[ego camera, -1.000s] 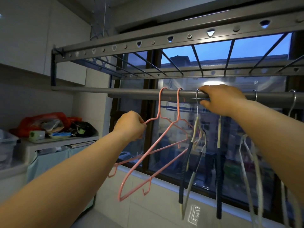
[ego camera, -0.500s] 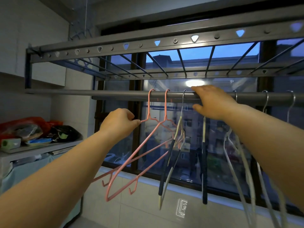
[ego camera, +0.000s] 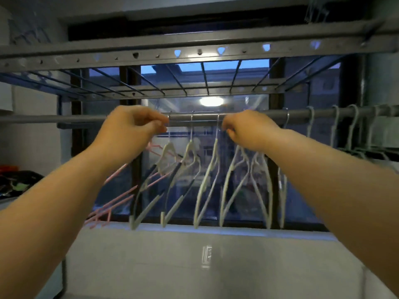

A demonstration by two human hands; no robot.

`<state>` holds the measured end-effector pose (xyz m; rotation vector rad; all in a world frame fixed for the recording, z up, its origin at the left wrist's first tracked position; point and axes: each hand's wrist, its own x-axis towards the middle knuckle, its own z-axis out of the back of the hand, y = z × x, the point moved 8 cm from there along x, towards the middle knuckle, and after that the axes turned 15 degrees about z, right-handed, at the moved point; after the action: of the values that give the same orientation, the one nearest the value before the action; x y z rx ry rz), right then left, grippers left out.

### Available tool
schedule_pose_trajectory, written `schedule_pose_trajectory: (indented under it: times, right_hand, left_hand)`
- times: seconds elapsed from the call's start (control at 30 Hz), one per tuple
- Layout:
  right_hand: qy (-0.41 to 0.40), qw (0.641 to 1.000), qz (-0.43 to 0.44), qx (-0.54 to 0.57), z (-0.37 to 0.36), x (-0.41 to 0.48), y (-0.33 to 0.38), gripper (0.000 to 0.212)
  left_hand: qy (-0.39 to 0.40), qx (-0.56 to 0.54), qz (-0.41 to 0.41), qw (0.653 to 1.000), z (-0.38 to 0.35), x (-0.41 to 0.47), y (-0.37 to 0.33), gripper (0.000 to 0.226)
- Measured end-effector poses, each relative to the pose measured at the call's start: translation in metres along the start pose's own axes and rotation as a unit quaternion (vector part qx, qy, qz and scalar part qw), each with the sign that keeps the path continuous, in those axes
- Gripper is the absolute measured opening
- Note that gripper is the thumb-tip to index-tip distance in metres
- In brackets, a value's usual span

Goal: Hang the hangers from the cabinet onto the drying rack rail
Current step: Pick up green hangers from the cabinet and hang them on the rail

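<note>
Curling at the rail (ego camera: pixel 194 120), the left hand (ego camera: pixel 131 130) and right hand (ego camera: pixel 248 131) are blurred; I cannot tell whether they pinch hooks. White hangers (ego camera: pixel 206 180) hang between them, pink hangers (ego camera: pixel 116 173) below the left hand.

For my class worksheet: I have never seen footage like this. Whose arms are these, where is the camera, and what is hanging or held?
No machine here: these are a person's two bare arms, filmed by one wide-angle camera worn on their head, so you look along the arms. The left hand and right hand reach up to the grey rail of a drying rack before a window. Hangers hang from it by their hooks: pink hangers at the left, pale hangers between the hands, more hangers further right. Both hands' fingers curl right at the hooks, but blur hides whether they pinch a hook or only touch the rail. A slatted upper frame runs above.
</note>
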<state>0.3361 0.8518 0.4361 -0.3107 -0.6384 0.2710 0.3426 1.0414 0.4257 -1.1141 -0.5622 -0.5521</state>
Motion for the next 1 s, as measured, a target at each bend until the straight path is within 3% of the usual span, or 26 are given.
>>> schedule_pose_trajectory:
  times: [0.33, 0.4, 0.53, 0.73, 1.0]
  right_hand:
    - [0.116, 0.993, -0.029, -0.001, 0.012, -0.227, -0.078, 0.024]
    - [0.146, 0.988, -0.056, -0.001, 0.01, -0.289, -0.099, 0.025]
    - [0.185, 0.969, -0.159, 0.033, 0.003, -0.419, -0.145, 0.026]
    - [0.226, 0.908, -0.347, 0.066, 0.003, -0.605, -0.208, 0.031]
    - [0.248, 0.805, -0.538, 0.038, 0.002, -0.769, -0.263, 0.032]
  left_hand:
    - [0.19, -0.028, -0.093, 0.977, -0.207, -0.147, -0.133, 0.029]
    - [0.241, -0.062, -0.085, 0.965, -0.259, -0.179, -0.149, 0.025]
    - [0.361, -0.104, -0.046, 0.926, -0.369, -0.257, -0.178, 0.038]
    - [0.476, -0.109, -0.016, 0.872, -0.513, -0.344, -0.21, 0.033]
    - [0.539, -0.093, -0.012, 0.837, -0.668, -0.398, -0.243, 0.017]
